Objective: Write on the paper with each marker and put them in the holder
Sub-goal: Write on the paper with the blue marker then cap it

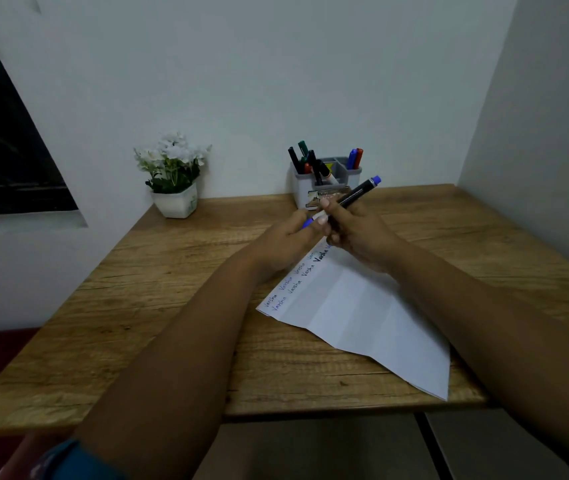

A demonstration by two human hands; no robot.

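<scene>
A black marker with a blue end (359, 192) slants up toward the holder, gripped in my right hand (355, 233). My left hand (286, 237) meets it at the lower end and pinches the marker's blue cap (308, 223). Both hands hover over the far corner of the white creased paper (362, 317), which lies angled on the wooden desk (172, 306) and carries rows of handwritten words along its left edge. The grey and white holder (324, 183) stands at the back of the desk with several markers upright in its compartments.
A white pot of white flowers (174, 178) stands at the back left of the desk. Walls close in behind and on the right. A dark window is at the left. The paper's near corner overhangs the desk's front edge.
</scene>
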